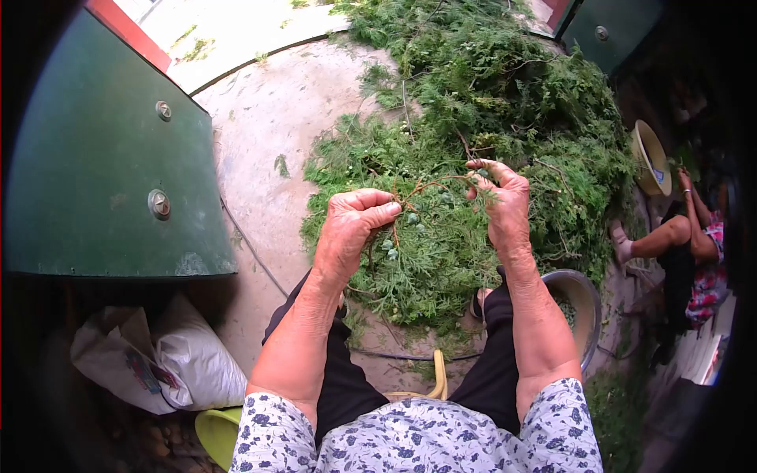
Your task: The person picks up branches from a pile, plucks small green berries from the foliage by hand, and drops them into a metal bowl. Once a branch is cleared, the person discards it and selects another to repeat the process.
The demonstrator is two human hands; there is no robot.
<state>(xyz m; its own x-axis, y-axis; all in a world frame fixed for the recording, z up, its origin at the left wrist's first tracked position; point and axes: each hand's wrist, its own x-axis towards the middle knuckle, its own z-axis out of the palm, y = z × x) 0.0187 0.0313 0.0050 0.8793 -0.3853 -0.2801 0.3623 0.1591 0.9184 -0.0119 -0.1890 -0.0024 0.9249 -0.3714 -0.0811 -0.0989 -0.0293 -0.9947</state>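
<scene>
My left hand [356, 225] pinches a thin brown twig [430, 186] that carries small blue-green cones [413, 219]. The twig reaches across to my right hand [501, 197], whose thumb and index finger are curled close together around its far end, by a small cone. Both hands are raised above a heap of green conifer branches [465, 260]. Under my right forearm, partly hidden, stands a basin [587, 315] with small green pieces in it.
A green metal door [102, 158] stands at the left, above white sacks [197, 355] and a yellow-green container [217, 437]. At the right, another person [698, 244] sits beside a yellowish basin [650, 158]. A cable [252, 244] crosses the concrete floor [268, 142].
</scene>
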